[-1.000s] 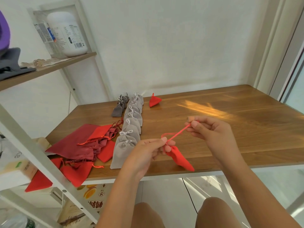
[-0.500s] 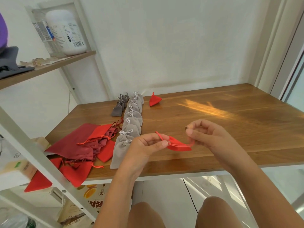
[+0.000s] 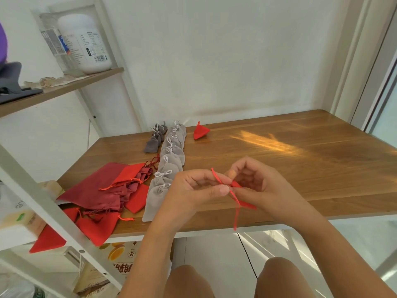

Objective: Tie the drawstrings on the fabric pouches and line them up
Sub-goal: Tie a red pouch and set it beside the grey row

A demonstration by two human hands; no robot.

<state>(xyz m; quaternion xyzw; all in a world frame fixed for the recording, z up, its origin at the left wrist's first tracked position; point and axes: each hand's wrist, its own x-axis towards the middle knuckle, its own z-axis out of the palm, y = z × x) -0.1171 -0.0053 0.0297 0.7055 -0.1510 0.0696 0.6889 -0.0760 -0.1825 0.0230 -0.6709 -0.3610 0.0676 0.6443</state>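
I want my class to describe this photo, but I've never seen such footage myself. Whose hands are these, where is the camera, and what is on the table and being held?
No machine here: these are a person's bare hands, filmed by one camera worn on the head, looking down. The left hand pinches a red cord; the right hand pinches the small red pouch it belongs to, above the near edge of the table. On the table lie a row of tied grey pouches, a few darker ones beside it, one closed red pouch at the back, and a pile of flat red pouches on the left. A shelf holds a white bottle.
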